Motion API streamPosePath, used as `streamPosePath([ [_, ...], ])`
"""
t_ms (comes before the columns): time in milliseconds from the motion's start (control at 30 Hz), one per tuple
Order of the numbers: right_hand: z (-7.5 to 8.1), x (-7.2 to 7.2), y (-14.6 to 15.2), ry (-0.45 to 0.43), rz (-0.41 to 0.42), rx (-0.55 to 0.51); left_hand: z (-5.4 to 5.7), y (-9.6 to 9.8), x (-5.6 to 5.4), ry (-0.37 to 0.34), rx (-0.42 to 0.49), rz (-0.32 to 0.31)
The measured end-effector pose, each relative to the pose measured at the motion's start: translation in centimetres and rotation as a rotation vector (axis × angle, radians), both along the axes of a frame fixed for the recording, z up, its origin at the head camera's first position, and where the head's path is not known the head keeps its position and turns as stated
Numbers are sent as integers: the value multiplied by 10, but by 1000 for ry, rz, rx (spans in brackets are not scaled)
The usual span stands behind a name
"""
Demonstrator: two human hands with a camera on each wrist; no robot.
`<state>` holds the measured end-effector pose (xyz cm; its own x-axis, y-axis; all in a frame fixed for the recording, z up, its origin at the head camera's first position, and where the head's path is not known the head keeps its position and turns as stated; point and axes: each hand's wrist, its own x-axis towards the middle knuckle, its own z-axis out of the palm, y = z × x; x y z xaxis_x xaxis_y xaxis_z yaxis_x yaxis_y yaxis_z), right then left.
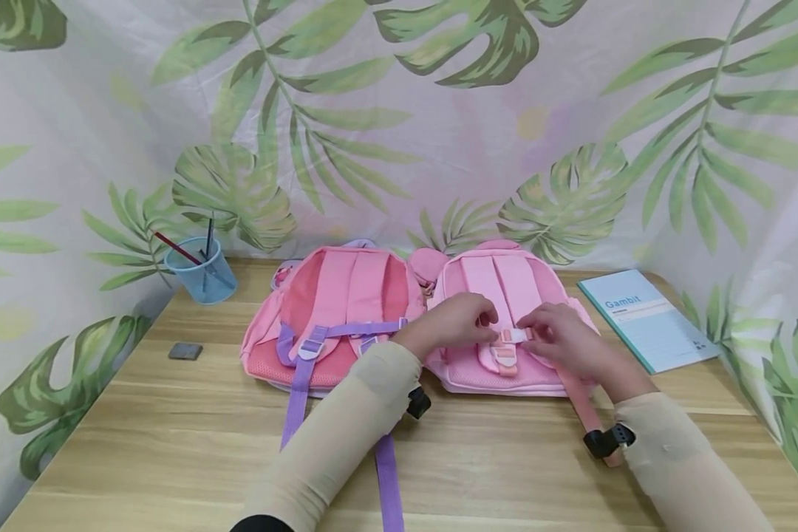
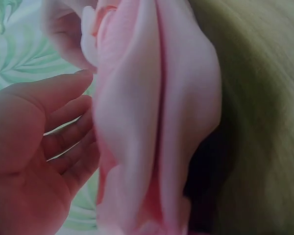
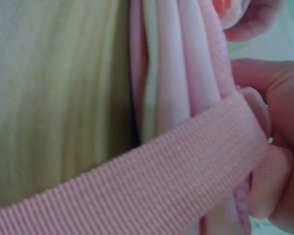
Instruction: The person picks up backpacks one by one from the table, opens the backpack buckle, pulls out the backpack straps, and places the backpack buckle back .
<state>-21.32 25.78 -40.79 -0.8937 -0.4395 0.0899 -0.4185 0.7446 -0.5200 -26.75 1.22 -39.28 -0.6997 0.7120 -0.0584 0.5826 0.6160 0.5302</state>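
A pink backpack (image 1: 455, 369) lies with its shoulder straps up, a strip of pink webbing with a white buckle (image 1: 518, 335) across them. My right hand (image 1: 565, 336) pinches the white buckle from the right. My left hand (image 1: 462, 319) is at the left of the buckle, its fingers loosely bent and its fingertips close to the strap. In the left wrist view those fingers (image 2: 68, 132) are spread beside the bag's edge, and their tips are partly hidden. A long pink strap (image 3: 152, 181) crosses the right wrist view and hangs down under my right forearm.
Left of it lies a second pink backpack (image 1: 266, 347) with purple straps (image 1: 297, 403), one running under my left forearm. A blue mesh pen cup (image 1: 206, 284), a small grey block (image 1: 185, 351) and a notebook (image 1: 648, 318) are on the wooden table (image 1: 140, 443).
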Motion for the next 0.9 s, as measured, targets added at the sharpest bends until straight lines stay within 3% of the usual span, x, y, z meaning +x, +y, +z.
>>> streamPosePath([
  [467,-14,-1,-13,57,-32,6,-13,14,-6,76,-21,-38],
  [900,-16,0,-23,101,-36,6,-11,11,-6,78,-33,-46],
])
